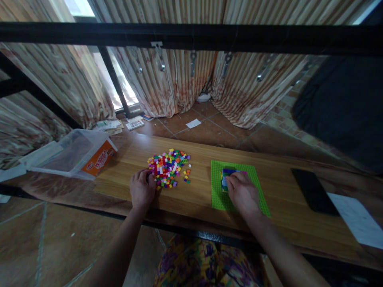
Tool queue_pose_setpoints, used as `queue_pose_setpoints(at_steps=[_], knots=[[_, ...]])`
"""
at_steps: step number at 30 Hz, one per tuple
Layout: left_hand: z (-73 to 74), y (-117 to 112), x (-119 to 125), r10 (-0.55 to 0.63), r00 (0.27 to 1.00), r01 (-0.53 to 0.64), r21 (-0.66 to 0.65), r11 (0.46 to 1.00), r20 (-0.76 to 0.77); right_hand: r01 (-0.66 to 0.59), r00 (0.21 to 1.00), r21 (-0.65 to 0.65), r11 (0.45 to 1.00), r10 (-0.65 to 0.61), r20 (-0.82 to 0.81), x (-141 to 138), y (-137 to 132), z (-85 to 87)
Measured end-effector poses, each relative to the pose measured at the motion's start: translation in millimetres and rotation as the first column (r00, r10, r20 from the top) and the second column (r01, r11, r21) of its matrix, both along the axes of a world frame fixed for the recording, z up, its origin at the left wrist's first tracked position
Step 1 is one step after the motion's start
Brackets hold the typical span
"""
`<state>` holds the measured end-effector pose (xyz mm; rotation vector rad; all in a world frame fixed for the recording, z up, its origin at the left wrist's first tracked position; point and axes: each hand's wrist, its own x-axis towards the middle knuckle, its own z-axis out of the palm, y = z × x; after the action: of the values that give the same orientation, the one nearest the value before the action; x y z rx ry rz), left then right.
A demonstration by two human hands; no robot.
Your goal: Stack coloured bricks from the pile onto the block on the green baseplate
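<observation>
A heap of small, many-coloured toy bricks (169,167) lies on the wooden board, left of the middle. At its left edge rests my left hand (143,187), fingers curled in and touching the bricks; what they hold, if anything, is hidden. Further right is a bright green studded baseplate (217,199). A low brick build (229,172), with blue, yellow and pink parts showing, sits on it. Over this build my right hand (243,193) is closed in a pinch, fingertips at the build's left side. The hand covers much of the build, and any brick between the fingertips cannot be made out.
A clear plastic bin (68,153) with an orange label stands at the board's left end. On the right lie a black phone-like slab (314,191) and a white paper sheet (357,219). A dark metal bar (191,36) with hanging hooks crosses above, before striped curtains.
</observation>
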<state>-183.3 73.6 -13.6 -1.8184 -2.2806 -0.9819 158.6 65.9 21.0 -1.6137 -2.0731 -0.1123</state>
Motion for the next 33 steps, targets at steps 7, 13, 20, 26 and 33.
queue_pose_setpoints(at_steps=[7, 13, 20, 26, 33], knots=[[1.1, -0.3, 0.6, -0.008, 1.0, 0.008, 0.0, 1.0, 0.0, 0.068, 0.995, 0.072, 0.995, -0.072, 0.062, -8.1, -15.3, -9.9], [-0.1, -0.2, -1.1, -0.022, 1.0, 0.022, -0.006, 1.0, -0.005, 0.099, 0.995, 0.082, 0.992, -0.098, -0.011, -7.3, -15.5, -14.9], [-2.4, -0.2, -2.0, -0.022, 1.0, 0.022, 0.007, 1.0, -0.02, 0.073, 0.977, 0.149, 0.986, -0.041, -0.209, -28.2, -32.4, -9.6], [-1.4, -1.4, -0.2, -0.011, 1.0, 0.011, -0.004, 1.0, 0.004, -0.117, 0.948, 0.018, 0.993, 0.117, -0.294, -80.2, -55.8, -25.3], [-2.4, -1.6, 0.6, -0.017, 0.999, 0.017, -0.007, 1.0, 0.034, -0.163, 0.933, -0.017, 0.986, 0.148, -0.329, -102.5, -38.7, -37.5]])
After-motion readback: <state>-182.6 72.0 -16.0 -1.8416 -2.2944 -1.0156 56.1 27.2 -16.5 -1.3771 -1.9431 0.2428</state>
